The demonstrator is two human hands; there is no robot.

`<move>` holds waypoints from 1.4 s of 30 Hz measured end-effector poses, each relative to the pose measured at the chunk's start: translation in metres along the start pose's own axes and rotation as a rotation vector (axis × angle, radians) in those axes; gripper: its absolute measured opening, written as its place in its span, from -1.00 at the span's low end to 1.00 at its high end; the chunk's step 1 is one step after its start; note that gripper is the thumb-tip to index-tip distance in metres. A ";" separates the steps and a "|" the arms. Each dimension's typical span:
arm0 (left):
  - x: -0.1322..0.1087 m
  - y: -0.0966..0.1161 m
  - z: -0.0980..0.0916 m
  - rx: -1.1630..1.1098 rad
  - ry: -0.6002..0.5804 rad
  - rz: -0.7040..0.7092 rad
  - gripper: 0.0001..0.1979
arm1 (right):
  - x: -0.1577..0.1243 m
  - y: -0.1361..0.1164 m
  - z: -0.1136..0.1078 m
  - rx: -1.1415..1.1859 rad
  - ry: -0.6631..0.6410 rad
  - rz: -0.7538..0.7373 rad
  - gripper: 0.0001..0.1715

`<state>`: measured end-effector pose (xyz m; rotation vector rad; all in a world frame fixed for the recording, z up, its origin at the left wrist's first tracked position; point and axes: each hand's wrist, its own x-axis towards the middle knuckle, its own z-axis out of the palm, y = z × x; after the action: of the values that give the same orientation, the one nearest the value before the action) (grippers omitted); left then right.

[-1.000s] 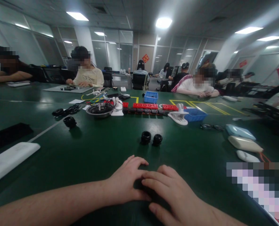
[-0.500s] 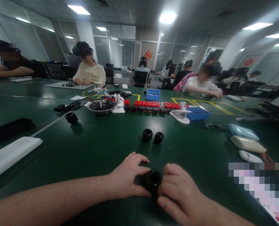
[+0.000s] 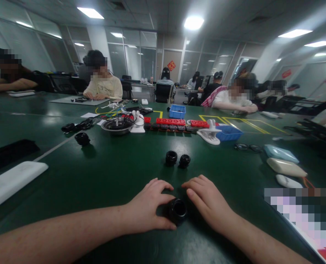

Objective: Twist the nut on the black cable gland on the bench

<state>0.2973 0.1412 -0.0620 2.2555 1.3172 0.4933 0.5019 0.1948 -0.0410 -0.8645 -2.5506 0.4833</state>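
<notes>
Upright on the green table stands a hollow black ribbed pipe fitting, its round opening facing up. My left hand grips it from the left, with the thumb on the near side and a finger on the far side. Just right of the fitting, my right hand is open, fingers stretched forward and holding nothing. Beyond both hands sit two similar black fittings, a larger one and a smaller one. Another black fitting lies farther off to the left.
Across the table are a metal bowl, red and black power strips, white clamp stands and blue bins. At the right lie glasses, pouches and a white mouse. Co-workers sit beyond.
My right hand has let go of the fitting's right side, moved forward and straightened its fingers. My left hand still holds the fitting in place.
</notes>
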 end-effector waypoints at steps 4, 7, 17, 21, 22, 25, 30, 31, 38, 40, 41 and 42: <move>0.000 0.000 0.000 0.004 0.000 0.013 -0.52 | -0.002 -0.005 0.000 0.043 0.007 -0.037 -0.62; 0.000 0.000 0.000 0.005 -0.001 0.019 -0.52 | -0.005 -0.012 -0.003 0.063 0.033 -0.106 -0.67; 0.000 0.000 0.002 0.012 -0.006 0.020 -0.54 | -0.016 -0.035 -0.001 -0.051 0.060 -0.232 -0.72; 0.000 0.000 0.002 0.028 -0.001 0.024 -0.55 | -0.014 -0.035 0.000 -0.070 0.065 -0.229 -0.73; 0.000 0.000 0.002 0.028 0.001 0.025 -0.55 | -0.014 -0.035 0.000 -0.071 0.061 -0.223 -0.74; 0.000 0.000 0.003 0.025 0.009 0.030 -0.57 | -0.014 -0.036 0.000 -0.050 0.045 -0.196 -0.73; 0.001 0.001 0.001 0.037 0.009 0.038 -0.57 | -0.015 -0.037 0.001 -0.005 0.005 -0.136 -0.70; 0.001 0.001 0.001 0.038 0.010 0.036 -0.57 | -0.015 -0.037 0.001 -0.004 -0.003 -0.133 -0.70; 0.000 0.001 0.002 0.034 -0.003 0.028 -0.55 | -0.014 -0.037 0.000 -0.019 -0.013 -0.145 -0.69; 0.000 0.000 0.002 0.035 0.001 0.028 -0.55 | -0.014 -0.036 -0.001 -0.023 -0.010 -0.145 -0.68; 0.000 0.000 0.002 0.037 0.004 0.028 -0.55 | -0.015 -0.036 -0.001 -0.026 -0.008 -0.147 -0.68; 0.000 0.000 0.002 0.039 0.005 0.028 -0.55 | -0.015 -0.037 -0.001 -0.030 -0.007 -0.148 -0.68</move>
<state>0.2981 0.1414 -0.0637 2.3082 1.3105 0.4880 0.4951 0.1582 -0.0279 -0.6782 -2.6100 0.4045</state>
